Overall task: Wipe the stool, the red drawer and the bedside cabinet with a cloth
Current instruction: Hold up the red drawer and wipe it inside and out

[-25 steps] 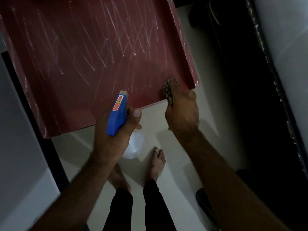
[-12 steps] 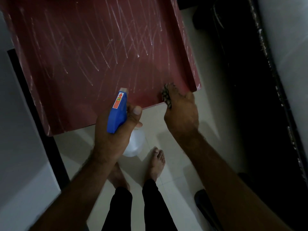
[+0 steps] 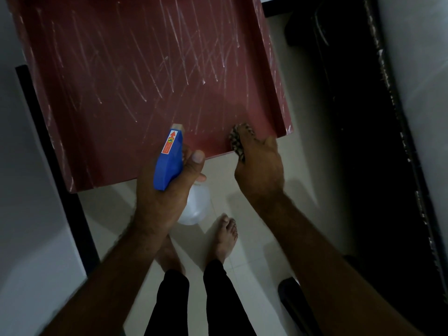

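The red drawer [image 3: 135, 76] stands pulled out in front of me, its scratched floor filling the upper left of the view. My right hand [image 3: 260, 166] holds a patterned cloth [image 3: 238, 141] against the drawer's near right corner, at the front edge. My left hand [image 3: 167, 187] grips a spray bottle with a blue trigger head [image 3: 169, 158] and a clear body [image 3: 194, 204], held just over the drawer's front edge with the nozzle pointing into the drawer.
A dark frame [image 3: 55, 166] runs along the drawer's left side beside a pale wall. A black piece of furniture [image 3: 378, 166] fills the right. My bare feet [image 3: 225, 236] stand on the light tiled floor [image 3: 266, 238] below the drawer.
My right hand with the cloth stayed at the drawer's near right corner, shifting only slightly. The left hand kept the spray bottle in place.
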A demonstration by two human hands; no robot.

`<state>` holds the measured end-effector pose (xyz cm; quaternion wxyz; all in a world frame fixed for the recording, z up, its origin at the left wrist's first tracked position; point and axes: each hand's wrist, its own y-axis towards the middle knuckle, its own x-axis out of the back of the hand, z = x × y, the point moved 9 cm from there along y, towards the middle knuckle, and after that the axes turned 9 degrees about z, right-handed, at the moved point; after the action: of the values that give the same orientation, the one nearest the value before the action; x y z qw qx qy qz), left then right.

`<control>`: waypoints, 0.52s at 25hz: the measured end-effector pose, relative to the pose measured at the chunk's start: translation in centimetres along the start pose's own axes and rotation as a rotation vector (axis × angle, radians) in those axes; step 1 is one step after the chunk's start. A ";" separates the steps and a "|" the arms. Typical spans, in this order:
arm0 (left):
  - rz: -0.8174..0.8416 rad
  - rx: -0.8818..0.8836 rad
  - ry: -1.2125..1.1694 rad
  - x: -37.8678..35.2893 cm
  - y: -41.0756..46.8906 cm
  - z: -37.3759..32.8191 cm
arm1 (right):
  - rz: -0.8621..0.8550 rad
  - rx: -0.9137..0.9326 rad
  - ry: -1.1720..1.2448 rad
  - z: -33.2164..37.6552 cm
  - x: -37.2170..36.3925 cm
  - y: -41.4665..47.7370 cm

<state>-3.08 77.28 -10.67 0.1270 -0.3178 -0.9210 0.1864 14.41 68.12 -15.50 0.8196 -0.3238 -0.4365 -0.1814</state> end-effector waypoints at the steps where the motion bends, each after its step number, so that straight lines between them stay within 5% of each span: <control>1: 0.000 -0.006 -0.004 0.0 0.0 -0.1 | 0.005 0.012 -0.006 -0.1 -0.2 -0.8; 8: 0.001 0.000 -0.004 -0.5 0.0 -0.3 | -0.043 0.113 0.012 2.7 1.3 3.3; 13: 0.008 0.022 0.034 -0.8 0.2 -0.5 | -0.074 -0.024 0.010 0.1 1.3 0.6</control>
<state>-2.15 77.05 -10.36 0.1453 -0.3233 -0.9152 0.1917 15.39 68.63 -14.61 0.8107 -0.3163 -0.4417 -0.2183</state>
